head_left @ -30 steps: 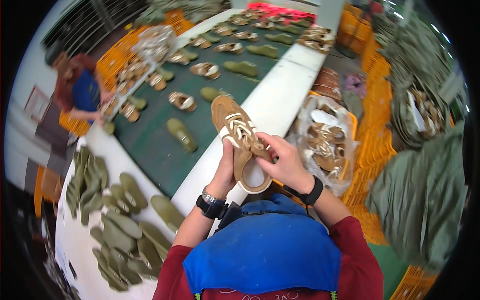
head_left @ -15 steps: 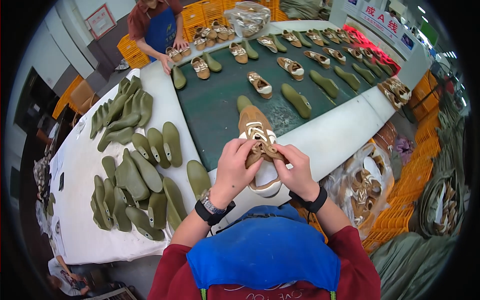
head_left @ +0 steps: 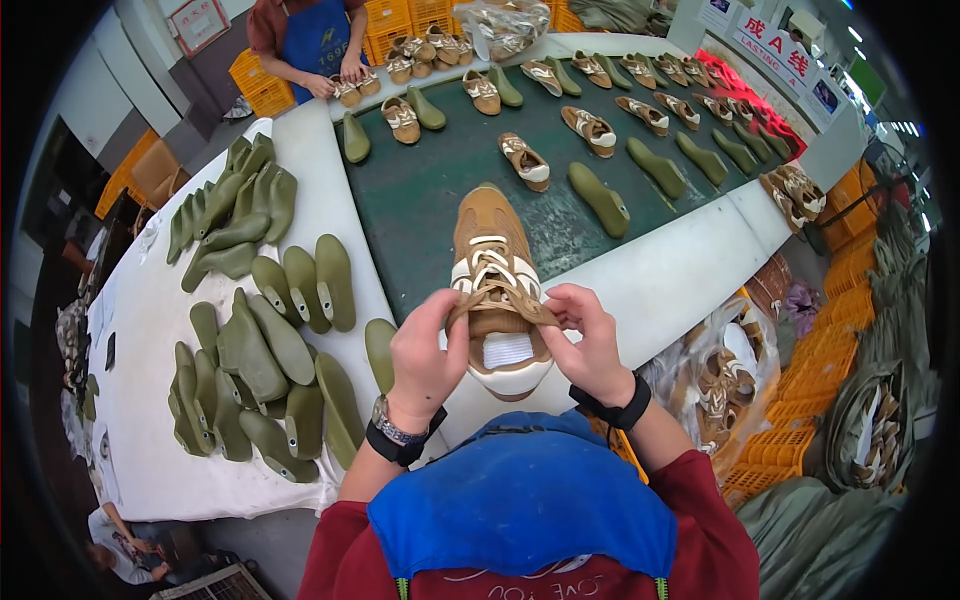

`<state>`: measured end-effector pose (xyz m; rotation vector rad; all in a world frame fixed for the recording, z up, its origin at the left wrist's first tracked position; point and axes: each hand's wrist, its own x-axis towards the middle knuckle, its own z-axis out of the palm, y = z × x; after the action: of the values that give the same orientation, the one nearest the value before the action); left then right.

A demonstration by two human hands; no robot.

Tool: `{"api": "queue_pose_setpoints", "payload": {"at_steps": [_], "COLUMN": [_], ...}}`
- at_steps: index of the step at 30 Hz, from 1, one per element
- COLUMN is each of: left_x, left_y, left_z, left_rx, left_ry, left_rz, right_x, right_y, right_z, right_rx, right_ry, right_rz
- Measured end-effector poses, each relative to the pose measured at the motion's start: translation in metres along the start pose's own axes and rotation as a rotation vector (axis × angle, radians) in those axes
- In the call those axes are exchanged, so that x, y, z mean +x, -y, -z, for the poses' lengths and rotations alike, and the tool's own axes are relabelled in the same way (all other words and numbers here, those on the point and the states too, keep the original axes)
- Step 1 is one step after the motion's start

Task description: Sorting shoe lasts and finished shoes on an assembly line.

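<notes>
A tan sneaker (head_left: 490,225) with white side stripes points away from me, over the near edge of the green work surface. Its heel faces me, and a white patch shows inside the opening. My left hand (head_left: 428,350) pinches a brown shoelace (head_left: 472,300) at the left of the tongue. On the other side my right hand (head_left: 592,340) grips the lace's other end between thumb and fingers. The lace is stretched sideways between both hands. An olive shoe last (head_left: 380,352) lies just left of my left hand. Behind the toe, another last is mostly hidden.
Olive lasts (head_left: 262,350) lie piled on the white-covered table (head_left: 150,400) at left. Rows of sneakers (head_left: 525,162) and lasts (head_left: 600,200) stand on the green surface (head_left: 430,210). Across it, a co-worker's hands (head_left: 345,75) touch shoes. Orange crates (head_left: 770,460) and bagged sneakers (head_left: 722,385) sit at right.
My hands have drawn apart, pulling the lace outward, and the sneaker's toe now covers the last behind it. The co-worker's hand has left the far last and moved to the sneakers.
</notes>
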<state>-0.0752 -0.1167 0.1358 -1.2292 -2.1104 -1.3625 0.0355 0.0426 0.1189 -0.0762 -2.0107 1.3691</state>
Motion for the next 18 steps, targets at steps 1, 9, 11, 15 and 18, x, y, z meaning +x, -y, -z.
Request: {"api": "queue_pose_setpoints", "payload": {"at_steps": [1, 9, 11, 15, 18], "left_x": [0.001, 0.002, 0.001, -0.001, -0.003], "left_y": [-0.002, -0.016, -0.018, -0.017, -0.015], "left_z": [-0.001, -0.002, -0.002, -0.001, 0.001], "left_rx": [-0.002, 0.031, 0.07, 0.07, 0.066], "left_ry": [0.003, 0.0, 0.007, -0.012, -0.02], "left_rz": [0.002, -0.067, -0.103, -0.104, -0.091], "right_x": [0.001, 0.005, 0.009, 0.012, 0.012], "right_y": [0.0, 0.009, 0.016, 0.021, 0.018], "right_z": [0.0, 0.002, 0.004, 0.005, 0.003], "right_rx": [-0.004, -0.098, -0.135, -0.195, -0.235], "right_ry": [-0.006, 0.05, 0.095, 0.126, 0.143], "right_rz": [0.016, 0.047, 0.044, 0.094, 0.142]}}
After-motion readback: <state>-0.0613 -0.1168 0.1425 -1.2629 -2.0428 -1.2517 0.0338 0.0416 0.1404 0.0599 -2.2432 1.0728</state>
